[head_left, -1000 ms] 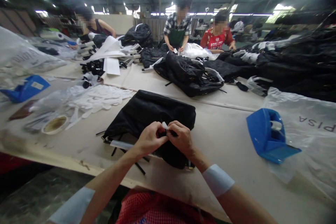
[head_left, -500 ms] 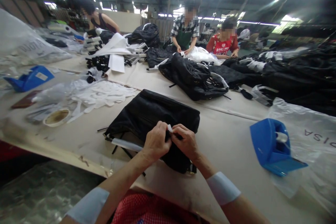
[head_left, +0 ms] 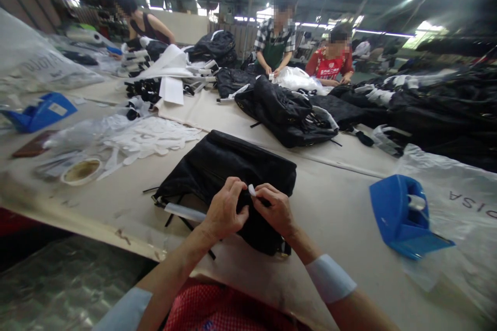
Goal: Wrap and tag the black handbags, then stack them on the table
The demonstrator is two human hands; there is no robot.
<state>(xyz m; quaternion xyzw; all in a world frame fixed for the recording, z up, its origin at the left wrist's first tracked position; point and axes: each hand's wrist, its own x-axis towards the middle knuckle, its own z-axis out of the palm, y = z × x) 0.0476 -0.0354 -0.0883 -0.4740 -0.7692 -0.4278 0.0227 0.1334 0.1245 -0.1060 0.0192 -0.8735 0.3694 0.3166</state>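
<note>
A black bag (head_left: 209, 165) lies flat on the table in front of me, its thin black cords trailing at the left end. A pale wrapped strip (head_left: 185, 212) pokes out along its near side. My right hand (head_left: 275, 209) is closed in a pinch on a small white slip (head_left: 252, 190) over the middle of the bag. Beside it, my left hand (head_left: 227, 209) rests over the bag with bent fingers, its thumb apart from the index finger and nothing visible between them. The fingertips of both hands are close together.
Blue tape dispensers (head_left: 399, 217) stand at right and far left. A tape roll (head_left: 81, 171) and white strips (head_left: 151, 139) lie on the left. More black bags (head_left: 287, 114) are piled beyond. Three people work across the table (head_left: 334, 201); clear plastic (head_left: 466, 201) covers the right.
My left hand has loosened and drawn slightly left, its thumb now apart from its fingers. My right hand stays on the white slip. The view has shifted a little.
</note>
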